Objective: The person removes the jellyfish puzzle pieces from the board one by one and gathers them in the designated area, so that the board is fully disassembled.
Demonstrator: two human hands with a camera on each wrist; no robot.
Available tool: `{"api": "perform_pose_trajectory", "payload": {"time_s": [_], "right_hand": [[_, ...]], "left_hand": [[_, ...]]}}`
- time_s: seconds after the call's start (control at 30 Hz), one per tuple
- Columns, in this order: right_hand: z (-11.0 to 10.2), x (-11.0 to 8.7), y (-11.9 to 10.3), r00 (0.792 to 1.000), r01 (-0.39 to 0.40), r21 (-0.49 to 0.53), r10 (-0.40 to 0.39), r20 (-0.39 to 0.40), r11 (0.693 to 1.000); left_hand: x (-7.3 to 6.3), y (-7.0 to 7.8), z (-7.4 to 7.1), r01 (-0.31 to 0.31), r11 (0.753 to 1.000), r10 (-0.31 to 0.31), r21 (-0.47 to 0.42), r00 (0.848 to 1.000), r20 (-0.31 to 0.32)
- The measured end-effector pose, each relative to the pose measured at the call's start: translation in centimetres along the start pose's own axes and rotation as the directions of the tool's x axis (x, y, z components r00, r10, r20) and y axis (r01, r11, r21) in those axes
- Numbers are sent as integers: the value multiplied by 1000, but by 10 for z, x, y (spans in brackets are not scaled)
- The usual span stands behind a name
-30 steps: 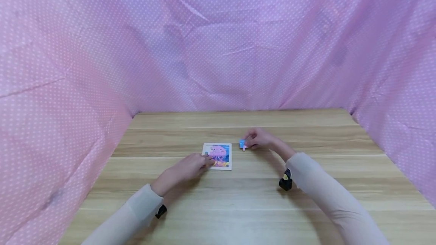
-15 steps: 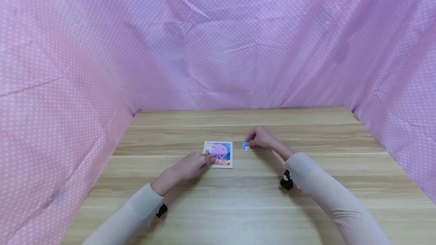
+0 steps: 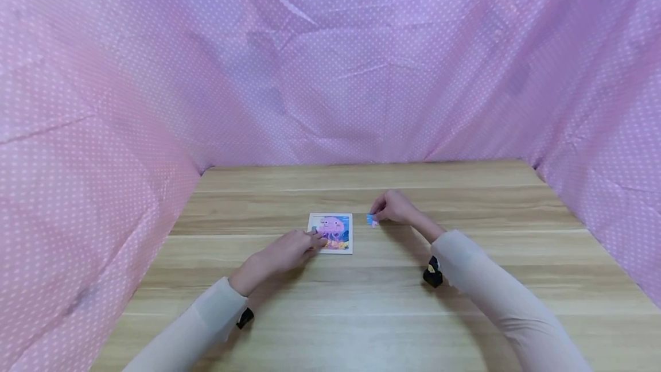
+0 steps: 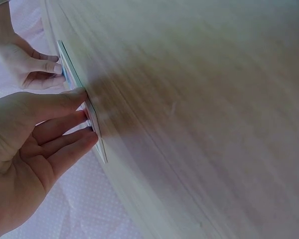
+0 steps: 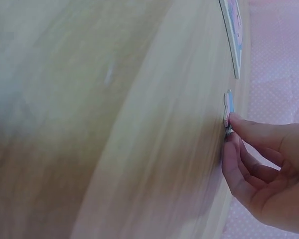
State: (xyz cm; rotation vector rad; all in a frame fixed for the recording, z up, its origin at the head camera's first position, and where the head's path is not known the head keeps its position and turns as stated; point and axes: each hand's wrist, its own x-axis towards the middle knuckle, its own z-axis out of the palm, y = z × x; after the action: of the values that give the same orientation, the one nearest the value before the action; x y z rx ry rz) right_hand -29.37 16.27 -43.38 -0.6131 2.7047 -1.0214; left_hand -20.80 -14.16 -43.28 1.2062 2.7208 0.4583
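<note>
A square jigsaw puzzle (image 3: pixel 337 233) with a pink jellyfish picture and a white frame lies flat on the wooden table. My left hand (image 3: pixel 291 250) reaches over its lower left part; in the left wrist view the thumb and fingertips of that hand (image 4: pixel 45 124) rest on the board, fairly straight. To the right of the puzzle, my right hand (image 3: pixel 395 208) pinches a small blue and pink puzzle piece (image 3: pixel 369 219) by its right side. Seen from the right wrist, the thumb is on top of the puzzle piece (image 5: pixel 227 108), close over the table, and the fingers curl below it.
The light wooden table (image 3: pixel 330 314) spreads around both hands. Pink polka-dot cloth (image 3: pixel 330 73) hangs behind the table and along both sides. A black wrist device (image 3: pixel 432 273) sits under the right sleeve, and another black wrist device (image 3: pixel 245 318) under the left one.
The right fingers have shifted a little on the puzzle piece and cover more of it. The left hand stays on the puzzle. The whole view has tilted slightly.
</note>
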Motion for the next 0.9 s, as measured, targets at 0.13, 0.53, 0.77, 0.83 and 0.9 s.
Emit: {"api": "perform_pose_trajectory", "payload": {"time_s": [0.13,0.53,0.77,0.83,0.9], "right_hand": [[-1,1,-3,1000,7,-8,-7,9,1000],[4,10,-17,995,73,5,-73,62,997],[17,18,-31,991,99,36,-102,83,994],[20,20,-37,990,109,40,-112,91,993],[23,22,-42,987,122,44,-126,97,992]], "left_hand": [[0,1,-2,-7,1000,7,4,1000,-1],[0,-1,-1,-3,1000,3,4,1000,4],[1,-1,-2,9,1000,-9,19,1000,14],[2,0,-2,15,1000,-15,23,1000,19],[2,0,-2,19,999,-20,29,1000,23]]}}
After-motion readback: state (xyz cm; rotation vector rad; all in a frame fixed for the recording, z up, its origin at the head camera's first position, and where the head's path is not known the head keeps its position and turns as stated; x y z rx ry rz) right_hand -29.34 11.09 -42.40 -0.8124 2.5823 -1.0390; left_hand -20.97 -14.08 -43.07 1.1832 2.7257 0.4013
